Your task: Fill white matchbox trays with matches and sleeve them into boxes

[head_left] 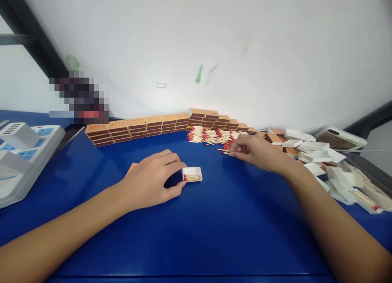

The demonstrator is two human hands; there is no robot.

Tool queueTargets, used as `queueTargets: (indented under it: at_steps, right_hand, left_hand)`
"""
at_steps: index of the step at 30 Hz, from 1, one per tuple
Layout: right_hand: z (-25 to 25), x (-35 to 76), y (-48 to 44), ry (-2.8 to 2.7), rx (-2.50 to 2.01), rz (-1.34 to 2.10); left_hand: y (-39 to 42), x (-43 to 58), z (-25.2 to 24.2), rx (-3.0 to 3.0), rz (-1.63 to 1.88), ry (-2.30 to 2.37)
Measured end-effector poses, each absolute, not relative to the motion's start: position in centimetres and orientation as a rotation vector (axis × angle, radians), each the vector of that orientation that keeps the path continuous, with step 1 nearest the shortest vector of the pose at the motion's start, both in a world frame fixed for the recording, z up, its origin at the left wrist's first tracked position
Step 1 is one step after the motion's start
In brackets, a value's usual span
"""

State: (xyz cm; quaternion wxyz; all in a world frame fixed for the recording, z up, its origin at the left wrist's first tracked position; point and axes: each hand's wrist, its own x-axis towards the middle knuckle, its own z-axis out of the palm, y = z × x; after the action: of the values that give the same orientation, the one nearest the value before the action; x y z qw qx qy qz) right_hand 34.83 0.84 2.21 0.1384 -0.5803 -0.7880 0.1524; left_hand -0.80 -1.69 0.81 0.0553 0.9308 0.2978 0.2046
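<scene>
In the head view, my two hands were well apart. My left hand (156, 179) had its thumb and finger pinched on the left end of a little white tray (192, 170), which sat on the blue counter (214, 234). Some matches (192, 177) with red tips lay inside it. A bit of an orange box (131, 168) poked out behind that hand. My right hand (252, 148) had its fingertips closed on a few loose matches (222, 150), just beside a big match pile (211, 135). Behind the pile, stacked matchboxes (137, 128) made a long row by the white wall (183, 38). Lots of white trays (312, 147) lay jumbled to the right, and a power strip (55, 140) sat far left.
</scene>
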Motion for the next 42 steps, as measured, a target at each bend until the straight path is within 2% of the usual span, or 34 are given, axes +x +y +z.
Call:
queueTargets:
  at_steps: [25,42]
  right_hand:
    - [2.2,34.0,0.5,-2.31,-1.643,0.535]
    - [2.9,32.4,-0.5,-2.375,-1.628,0.352]
  left_hand:
    - [-1.6,-0.9,0.6,2.837,0.596,0.896]
    - [-1.6,-0.8,0.5,2.856,0.604,0.881]
